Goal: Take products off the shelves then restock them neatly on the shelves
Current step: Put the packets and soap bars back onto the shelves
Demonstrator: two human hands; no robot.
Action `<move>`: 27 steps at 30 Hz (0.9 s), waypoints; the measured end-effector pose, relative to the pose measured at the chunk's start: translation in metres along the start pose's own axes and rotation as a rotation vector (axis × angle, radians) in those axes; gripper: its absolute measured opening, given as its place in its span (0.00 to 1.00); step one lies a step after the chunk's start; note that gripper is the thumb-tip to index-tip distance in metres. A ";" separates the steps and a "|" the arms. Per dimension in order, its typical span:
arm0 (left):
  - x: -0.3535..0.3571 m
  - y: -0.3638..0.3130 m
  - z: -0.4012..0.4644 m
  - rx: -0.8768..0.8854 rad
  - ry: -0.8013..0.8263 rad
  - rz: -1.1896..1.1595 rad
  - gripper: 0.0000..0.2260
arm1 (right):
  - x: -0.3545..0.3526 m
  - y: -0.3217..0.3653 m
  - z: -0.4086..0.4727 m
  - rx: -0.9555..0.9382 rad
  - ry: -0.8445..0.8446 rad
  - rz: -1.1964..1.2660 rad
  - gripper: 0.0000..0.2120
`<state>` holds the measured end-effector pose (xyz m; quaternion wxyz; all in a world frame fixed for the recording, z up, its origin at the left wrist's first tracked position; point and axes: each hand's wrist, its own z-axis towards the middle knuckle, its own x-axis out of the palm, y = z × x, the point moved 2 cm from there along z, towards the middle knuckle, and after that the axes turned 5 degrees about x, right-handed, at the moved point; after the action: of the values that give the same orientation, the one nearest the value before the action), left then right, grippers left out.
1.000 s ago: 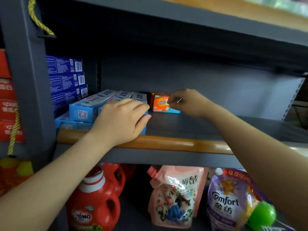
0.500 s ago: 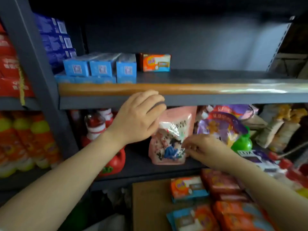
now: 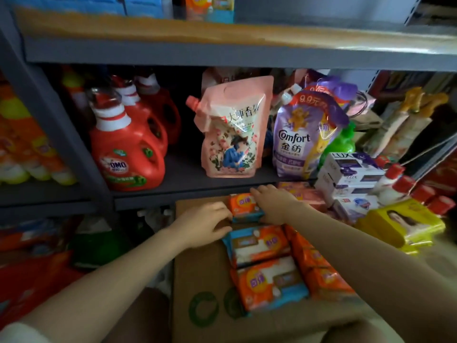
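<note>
Orange soap pack (image 3: 244,206) is the one getting grabbed right now, sitting at the far end of a cardboard box (image 3: 200,280) on the floor, just below the lower shelf (image 3: 188,191) edge. Left hand (image 3: 205,225) is curled around its 9 o'clock side and right hand (image 3: 274,204) is draped over its top and 3 o'clock side, so both look closed on that pack, though it hasn't clearly lifted off yet. Toward 6 o'clock from it there are more of the same packs (image 3: 267,280) lying flat on the box, plus a row stood on edge at their 3 o'clock, so plenty still waiting to go back. Up at 12 o'clock, on the top shelf (image 3: 222,48), you can just catch one orange pack (image 3: 210,6) next to some blue boxes (image 3: 138,3) at its 9 o'clock, and the rest of that shelf out toward 3 o'clock looks bare. So my guess is restocking has barely started: one up, one in hand, the pile left. Lower shelf has red jugs (image 3: 126,154), a pink pouch (image 3: 232,129) and a purple pouch (image 3: 306,134) standing fine. Over at 3 o'clock of the hands it's messier, white soap boxes (image 3: 351,174) and yellow packs (image 3: 400,221) heaped on the floor, probably also needing a home.
</note>
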<state>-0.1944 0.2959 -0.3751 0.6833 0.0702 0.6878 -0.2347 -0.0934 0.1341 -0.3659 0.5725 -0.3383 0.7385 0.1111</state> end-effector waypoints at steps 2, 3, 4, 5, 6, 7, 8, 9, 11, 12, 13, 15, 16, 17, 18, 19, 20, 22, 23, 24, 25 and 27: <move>0.009 -0.004 -0.006 -0.088 0.080 -0.114 0.19 | -0.004 0.000 0.002 0.006 -0.031 -0.002 0.35; 0.012 -0.006 -0.008 -0.131 0.102 -0.188 0.20 | -0.008 -0.002 0.001 0.007 -0.058 0.011 0.35; 0.015 -0.008 -0.010 -0.164 0.117 -0.260 0.22 | -0.011 -0.004 -0.003 0.002 -0.099 0.033 0.35; 0.018 -0.011 -0.012 -0.189 0.133 -0.316 0.23 | -0.014 -0.005 -0.007 -0.005 -0.158 0.063 0.35; 0.021 -0.015 -0.012 -0.201 0.141 -0.348 0.25 | -0.016 -0.008 -0.012 -0.013 -0.219 0.104 0.34; 0.024 -0.018 -0.011 -0.208 0.151 -0.363 0.27 | -0.017 -0.010 -0.018 -0.020 -0.266 0.144 0.34; 0.027 -0.022 -0.009 -0.213 0.155 -0.369 0.29 | -0.018 -0.011 -0.026 -0.031 -0.299 0.167 0.34; 0.029 -0.024 -0.007 -0.223 0.156 -0.377 0.31 | -0.018 -0.012 -0.033 -0.042 -0.324 0.167 0.35; 0.032 -0.026 -0.003 -0.248 0.144 -0.413 0.32 | -0.019 -0.014 -0.047 -0.061 -0.371 0.159 0.37; 0.033 -0.026 -0.002 -0.257 0.139 -0.430 0.32 | -0.020 -0.015 -0.053 -0.061 -0.392 0.177 0.38; 0.033 -0.027 -0.001 -0.261 0.138 -0.435 0.31 | -0.021 -0.016 -0.059 -0.048 -0.401 0.215 0.39; 0.030 -0.027 -0.001 -0.254 0.134 -0.401 0.28 | -0.025 -0.017 -0.066 -0.004 -0.399 0.296 0.42; 0.029 -0.025 -0.001 -0.256 0.118 -0.364 0.27 | -0.027 -0.018 -0.068 0.025 -0.392 0.323 0.43; 0.027 -0.022 -0.002 -0.266 0.092 -0.321 0.26 | -0.029 -0.018 -0.068 0.052 -0.386 0.351 0.42; 0.025 -0.017 -0.004 -0.288 0.060 -0.289 0.26 | -0.032 -0.018 -0.069 0.070 -0.385 0.385 0.40; 0.023 -0.011 -0.008 -0.324 0.026 -0.277 0.26 | -0.035 -0.017 -0.068 0.073 -0.384 0.424 0.39; 0.021 -0.004 -0.012 -0.363 -0.011 -0.278 0.27 | -0.037 -0.016 -0.067 0.059 -0.382 0.464 0.38; 0.016 0.011 -0.019 -0.414 -0.090 -0.293 0.30 | -0.041 -0.011 -0.063 -0.025 -0.357 0.504 0.39; 0.013 0.016 -0.021 -0.411 -0.135 -0.310 0.30 | -0.042 -0.007 -0.061 -0.079 -0.334 0.479 0.41; 0.009 0.020 -0.022 -0.397 -0.180 -0.333 0.29 | -0.042 -0.001 -0.058 -0.123 -0.304 0.407 0.42; 0.006 0.024 -0.023 -0.383 -0.215 -0.353 0.27 | -0.041 0.004 -0.054 -0.152 -0.271 0.297 0.43; 0.002 0.030 -0.022 -0.361 -0.247 -0.392 0.25 | -0.034 0.015 -0.045 -0.178 -0.224 0.083 0.45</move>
<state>-0.2021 0.3316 -0.3845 0.7050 -0.2159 0.6304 -0.2426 -0.1336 0.1327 -0.3233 0.6139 -0.3425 0.6706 0.2368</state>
